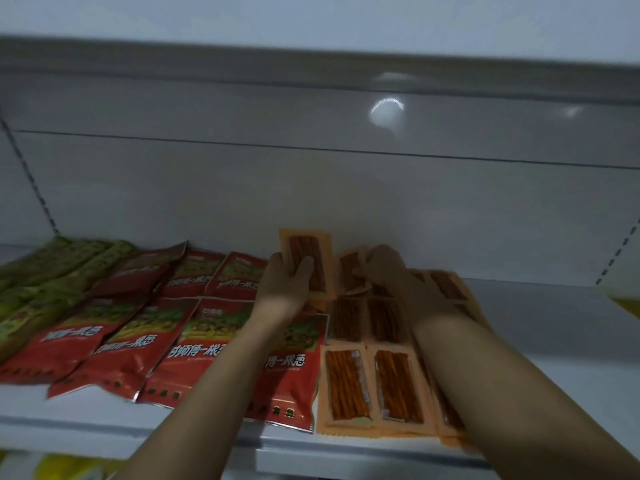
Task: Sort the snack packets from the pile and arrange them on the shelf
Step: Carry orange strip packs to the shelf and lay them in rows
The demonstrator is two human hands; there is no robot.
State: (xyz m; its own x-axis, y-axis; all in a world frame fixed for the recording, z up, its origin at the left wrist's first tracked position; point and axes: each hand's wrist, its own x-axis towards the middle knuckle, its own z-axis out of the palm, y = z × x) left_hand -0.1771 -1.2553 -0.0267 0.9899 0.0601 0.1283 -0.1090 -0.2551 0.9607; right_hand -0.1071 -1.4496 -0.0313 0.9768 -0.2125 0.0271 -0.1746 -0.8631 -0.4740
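Reaching over the white shelf (540,344), the person has both bare forearms stretched toward its back. The left hand (284,287) holds one orange packet (308,259) upright near the rear wall, the thumb pressed across its clear window and the other fingers curled behind it – a firm pinch on the lower half. The right hand (387,271) rests just beside it, low over another tilted orange packet (349,271); the thumb touches that packet's edge, but the fingers are hidden behind the back of the hand, so it cannot be told whether they grip or only press.

Below the hands, more orange packets (372,384) lie flat in rows, side by side and partly overlapping, reaching the front lip of the shelf. To their left the red packets (194,344) lie in two overlapping rows – the nearest one touching the orange rows. Farther left lie the green packets (52,268), blurred at the frame's edge.
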